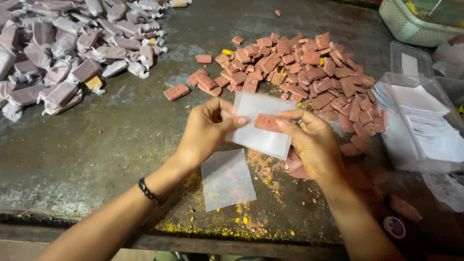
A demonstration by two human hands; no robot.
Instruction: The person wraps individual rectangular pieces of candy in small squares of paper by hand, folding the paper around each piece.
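Reddish candy block (267, 122) laid on translucent wrapper sheet (258, 124), held above surface (121, 140). Sheet pinched by left hand (205, 131); block pressed by right hand (311, 142). Wrapping step looks just started; fold over block likely called for, edges kept square.

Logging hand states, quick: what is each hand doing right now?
Left hand: pinching the edge of the wrapper.
Right hand: pressing a reddish bar onto the wrapper with its thumb; more bars seem tucked under its palm.
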